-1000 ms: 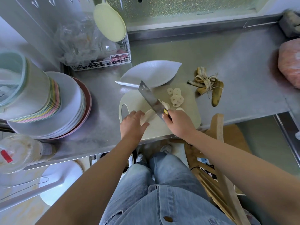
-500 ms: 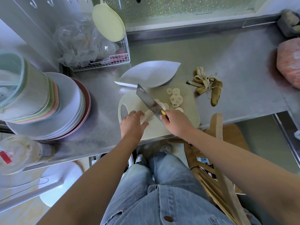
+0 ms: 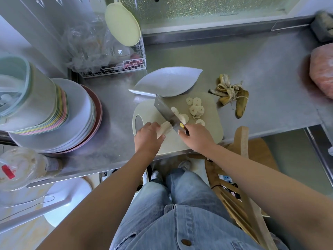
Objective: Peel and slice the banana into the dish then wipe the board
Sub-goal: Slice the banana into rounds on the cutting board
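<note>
A pale cutting board [image 3: 210,127] lies at the counter's front edge. My left hand [image 3: 146,137] holds the short remaining piece of peeled banana [image 3: 164,129] on it. My right hand [image 3: 197,137] grips the handle of a wide knife [image 3: 164,110] whose blade stands against the banana's cut end. Several round banana slices [image 3: 196,110] lie on the board to the right of the blade. A white leaf-shaped dish [image 3: 167,82] sits just behind the board with nothing in it. The banana peel [image 3: 232,96] lies on the counter to the right.
A tall stack of plates and bowls [image 3: 54,114] fills the counter's left side. A wire basket [image 3: 115,67] with plastic bags stands at the back left. A pink bundle [image 3: 322,69] sits at the right edge. A wooden chair [image 3: 241,177] stands below the counter front.
The knife has moved left along the banana and come down, leaving fresh slices beside the blade. The piece under my left hand is shorter.
</note>
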### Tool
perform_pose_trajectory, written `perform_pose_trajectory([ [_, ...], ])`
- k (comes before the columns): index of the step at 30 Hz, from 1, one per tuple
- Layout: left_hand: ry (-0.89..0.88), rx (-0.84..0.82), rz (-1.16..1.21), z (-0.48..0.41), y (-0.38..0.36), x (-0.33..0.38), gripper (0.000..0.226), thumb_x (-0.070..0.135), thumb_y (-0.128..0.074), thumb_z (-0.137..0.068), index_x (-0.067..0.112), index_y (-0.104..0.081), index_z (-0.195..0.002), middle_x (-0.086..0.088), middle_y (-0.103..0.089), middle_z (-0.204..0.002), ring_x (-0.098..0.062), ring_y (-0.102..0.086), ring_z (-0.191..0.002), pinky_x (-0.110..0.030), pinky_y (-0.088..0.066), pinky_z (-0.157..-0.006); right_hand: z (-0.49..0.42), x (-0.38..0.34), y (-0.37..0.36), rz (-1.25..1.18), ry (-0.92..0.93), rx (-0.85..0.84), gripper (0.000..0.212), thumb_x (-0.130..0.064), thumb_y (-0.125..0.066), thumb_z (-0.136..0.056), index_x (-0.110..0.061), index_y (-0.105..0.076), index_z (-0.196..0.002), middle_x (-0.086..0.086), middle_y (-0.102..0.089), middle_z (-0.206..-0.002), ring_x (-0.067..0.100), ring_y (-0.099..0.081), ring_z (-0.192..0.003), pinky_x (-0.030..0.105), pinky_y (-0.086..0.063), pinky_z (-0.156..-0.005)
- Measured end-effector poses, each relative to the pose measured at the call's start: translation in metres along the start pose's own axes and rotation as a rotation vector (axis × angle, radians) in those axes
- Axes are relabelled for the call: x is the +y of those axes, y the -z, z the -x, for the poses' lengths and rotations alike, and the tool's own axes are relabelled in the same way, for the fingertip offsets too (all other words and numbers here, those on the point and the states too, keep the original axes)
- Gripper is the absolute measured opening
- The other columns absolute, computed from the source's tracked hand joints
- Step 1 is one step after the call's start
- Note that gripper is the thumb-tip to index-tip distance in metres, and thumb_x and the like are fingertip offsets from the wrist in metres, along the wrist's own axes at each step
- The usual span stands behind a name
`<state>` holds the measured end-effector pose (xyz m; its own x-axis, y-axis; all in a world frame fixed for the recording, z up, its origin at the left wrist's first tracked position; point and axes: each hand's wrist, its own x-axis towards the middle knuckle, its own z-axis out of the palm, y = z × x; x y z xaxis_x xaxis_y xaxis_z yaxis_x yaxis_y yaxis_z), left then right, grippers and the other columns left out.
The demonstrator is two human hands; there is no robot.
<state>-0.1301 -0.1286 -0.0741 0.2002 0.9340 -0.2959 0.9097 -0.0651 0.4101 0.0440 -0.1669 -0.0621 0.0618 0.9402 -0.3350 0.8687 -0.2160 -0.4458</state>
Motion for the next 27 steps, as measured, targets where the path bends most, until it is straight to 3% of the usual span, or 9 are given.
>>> perform_pose_trajectory([
  [2,0.007,-0.018,-0.014,0.001,0.001,0.0,0.041,0.045,-0.059,-0.089,0.025,-0.056,-0.124,0.002,-0.058,-0.119,-0.022,-0.059,-0.104,-0.035,-0.05,-0.079,0.002,0.0,0.008,-0.187,-0.055,-0.021,0.038,-0.026,-0.045,-0.093,-0.014,-0.033,-0.059,0.001,-0.036,-0.051,0.016,-0.034,-0.049,0.033,-0.026,-0.052],
  [5,-0.001,0.015,-0.004,0.004,0.006,0.004,0.042,0.046,-0.052,-0.092,0.022,-0.053,-0.127,0.001,-0.055,-0.122,-0.021,-0.055,-0.111,-0.035,-0.048,-0.081,0.007,0.001,0.019,-0.486,-0.236,-0.118,0.034,-0.023,-0.037,-0.095,-0.014,-0.043,-0.063,0.003,-0.046,-0.051,0.017,-0.041,-0.044,0.028,-0.035,-0.047],
  [8,-0.049,0.039,0.136,0.003,0.008,0.012,0.027,0.039,-0.048,-0.096,0.021,-0.065,-0.108,0.0,-0.061,-0.107,-0.021,-0.061,-0.096,-0.03,-0.046,-0.074,0.009,0.004,0.028,-0.818,-0.363,-0.29,0.031,-0.015,-0.035,-0.097,-0.01,-0.044,-0.068,0.002,-0.052,-0.049,0.015,-0.045,-0.036,0.02,-0.036,-0.037],
  [11,-0.065,0.054,0.238,0.003,0.009,0.024,0.029,0.035,-0.045,-0.098,0.017,-0.067,-0.094,-0.002,-0.063,-0.094,-0.023,-0.061,-0.085,-0.028,-0.039,-0.067,0.01,0.003,0.038,-0.775,-0.264,-0.382,0.022,-0.011,-0.034,-0.096,-0.009,-0.041,-0.076,0.009,-0.054,-0.062,0.021,-0.049,-0.045,0.026,-0.043,-0.045],
  [15,-0.078,0.019,0.313,0.002,0.011,0.035,0.03,0.036,-0.046,-0.098,0.016,-0.068,-0.098,0.0,-0.066,-0.096,-0.02,-0.061,-0.084,-0.026,-0.037,-0.069,0.019,0.0,0.041,-0.766,-0.159,-0.432,0.017,-0.016,-0.037,-0.101,-0.007,-0.045,-0.089,0.009,-0.056,-0.076,0.017,-0.056,-0.057,0.026,-0.051,-0.058],
  [18,-0.097,-0.081,0.359,0.002,0.008,0.036,0.033,0.039,-0.045,-0.098,0.015,-0.067,-0.101,0.0,-0.069,-0.095,-0.021,-0.063,-0.085,-0.031,-0.046,-0.075,0.021,0.0,0.038,-0.814,-0.146,-0.448,0.017,-0.018,-0.039,-0.102,-0.006,-0.05,-0.098,0.01,-0.059,-0.085,0.017,-0.059,-0.066,0.026,-0.053,-0.065],
  [21,-0.061,-0.172,0.462,0.006,0.006,0.038,0.036,0.043,-0.042,-0.098,0.015,-0.064,-0.098,0.001,-0.071,-0.082,-0.019,-0.067,-0.071,-0.041,-0.053,-0.08,0.023,0.0,0.034,-0.87,-0.137,-0.478,0.014,-0.016,-0.044,-0.1,-0.007,-0.054,-0.104,0.013,-0.061,-0.091,0.018,-0.061,-0.074,0.027,-0.053,-0.072],
  [24,-0.008,-0.225,0.553,0.008,0.007,0.04,0.034,0.046,-0.043,-0.095,0.017,-0.06,-0.096,0.002,-0.072,-0.075,-0.019,-0.068,-0.069,-0.047,-0.055,-0.079,0.025,-0.003,0.034,-0.848,-0.095,-0.524,0.021,-0.009,-0.047,-0.096,-0.003,-0.057,-0.114,0.021,-0.062,-0.101,0.019,-0.063,-0.082,0.028,-0.054,-0.078],
  [27,0.01,-0.236,0.526,0.007,0.009,0.037,0.031,0.052,-0.05,-0.085,0.023,-0.059,-0.091,0.003,-0.072,-0.077,-0.022,-0.068,-0.076,-0.048,-0.055,-0.079,0.027,-0.009,0.04,-0.806,-0.069,-0.585,0.037,-0.003,-0.035,-0.095,-0.005,-0.05,-0.128,0.019,-0.06,-0.118,0.022,-0.063,-0.102,0.03,-0.054,-0.089],
])
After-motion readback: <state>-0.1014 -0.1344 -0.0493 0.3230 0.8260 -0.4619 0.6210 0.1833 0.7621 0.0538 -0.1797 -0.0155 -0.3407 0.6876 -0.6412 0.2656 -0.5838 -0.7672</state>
